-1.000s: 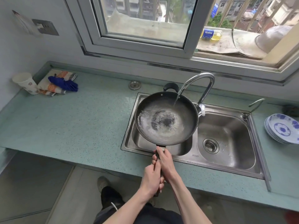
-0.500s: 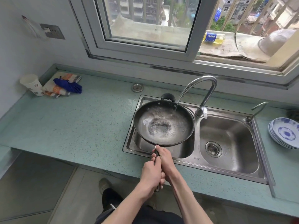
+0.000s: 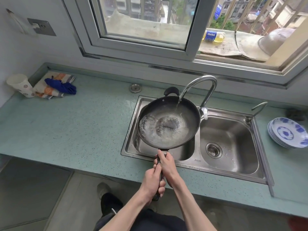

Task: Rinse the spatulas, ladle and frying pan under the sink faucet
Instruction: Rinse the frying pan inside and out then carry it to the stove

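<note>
A black frying pan hangs over the left basin of the steel double sink. Water runs from the curved faucet onto the pan's far right side and swirls inside it. Both hands hold the pan's long handle, one behind the other. My right hand grips the handle close to the pan. My left hand grips it further back, near its end. No spatulas or ladle are in view.
Blue-patterned plates are stacked on the counter at the right. A paper cup and folded cloths lie at the far left. A loose sink plug sits behind the sink. A small second tap stands at the sink's back right.
The water in the pan has swirled round and spread toward the left side. Both hands keep the same grip on the handle; the pan has shifted only slightly under the stream.
</note>
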`<move>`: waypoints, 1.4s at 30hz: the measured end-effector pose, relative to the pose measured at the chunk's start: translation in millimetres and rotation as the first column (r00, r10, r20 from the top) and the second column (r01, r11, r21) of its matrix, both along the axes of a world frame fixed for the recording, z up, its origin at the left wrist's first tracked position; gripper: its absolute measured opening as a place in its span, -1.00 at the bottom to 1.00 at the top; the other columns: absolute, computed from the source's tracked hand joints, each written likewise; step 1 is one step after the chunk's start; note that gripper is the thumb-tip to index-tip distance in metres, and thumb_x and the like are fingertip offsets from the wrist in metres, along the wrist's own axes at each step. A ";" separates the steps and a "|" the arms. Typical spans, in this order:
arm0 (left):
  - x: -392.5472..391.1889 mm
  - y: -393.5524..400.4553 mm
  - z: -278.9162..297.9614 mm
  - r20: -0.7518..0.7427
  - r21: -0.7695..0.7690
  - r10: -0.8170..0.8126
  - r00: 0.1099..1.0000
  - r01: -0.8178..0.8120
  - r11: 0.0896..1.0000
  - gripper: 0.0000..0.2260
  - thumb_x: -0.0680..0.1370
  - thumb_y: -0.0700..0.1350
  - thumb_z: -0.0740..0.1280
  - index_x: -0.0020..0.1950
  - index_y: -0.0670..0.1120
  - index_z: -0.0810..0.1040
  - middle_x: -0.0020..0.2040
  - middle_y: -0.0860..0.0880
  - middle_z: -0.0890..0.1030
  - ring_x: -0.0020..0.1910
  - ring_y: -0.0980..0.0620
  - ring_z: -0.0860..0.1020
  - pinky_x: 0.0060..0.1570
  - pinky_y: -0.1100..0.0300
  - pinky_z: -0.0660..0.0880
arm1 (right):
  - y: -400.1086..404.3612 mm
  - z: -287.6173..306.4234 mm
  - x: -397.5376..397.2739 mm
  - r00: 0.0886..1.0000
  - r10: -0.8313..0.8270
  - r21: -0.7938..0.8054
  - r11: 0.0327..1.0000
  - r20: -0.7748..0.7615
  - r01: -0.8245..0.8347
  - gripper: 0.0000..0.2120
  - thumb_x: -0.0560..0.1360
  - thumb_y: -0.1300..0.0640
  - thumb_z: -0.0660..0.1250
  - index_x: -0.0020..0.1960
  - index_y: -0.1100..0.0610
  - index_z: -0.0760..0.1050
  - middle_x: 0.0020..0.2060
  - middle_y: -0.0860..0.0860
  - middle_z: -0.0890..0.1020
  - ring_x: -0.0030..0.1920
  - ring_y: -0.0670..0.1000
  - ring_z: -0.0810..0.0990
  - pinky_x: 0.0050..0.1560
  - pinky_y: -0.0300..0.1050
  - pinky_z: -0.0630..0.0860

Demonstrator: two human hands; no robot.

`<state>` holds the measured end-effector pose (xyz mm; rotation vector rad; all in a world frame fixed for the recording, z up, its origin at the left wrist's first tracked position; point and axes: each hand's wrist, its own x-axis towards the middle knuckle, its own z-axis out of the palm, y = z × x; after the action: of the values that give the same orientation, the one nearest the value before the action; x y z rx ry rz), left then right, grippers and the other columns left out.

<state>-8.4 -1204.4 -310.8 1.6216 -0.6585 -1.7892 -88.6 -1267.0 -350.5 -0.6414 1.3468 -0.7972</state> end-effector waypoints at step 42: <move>15.9 -15.6 33.1 0.980 0.072 -0.162 0.117 0.550 0.832 -0.74 0.73 0.08 0.00 0.17 -0.04 0.37 0.00 -0.08 0.71 0.04 -0.11 0.68 -0.08 0.00 0.53 | -31.6 10.1 44.8 0.580 -0.148 0.230 0.971 0.801 -0.069 -0.58 0.47 0.16 0.29 -0.36 -0.02 0.08 -0.54 -0.14 0.15 -0.55 -0.13 0.11 -0.40 -0.31 0.35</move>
<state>7.5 -1220.0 -277.8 2.3750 -1.9804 -0.4780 -43.8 -1298.6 -340.4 0.0073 0.5613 -0.8012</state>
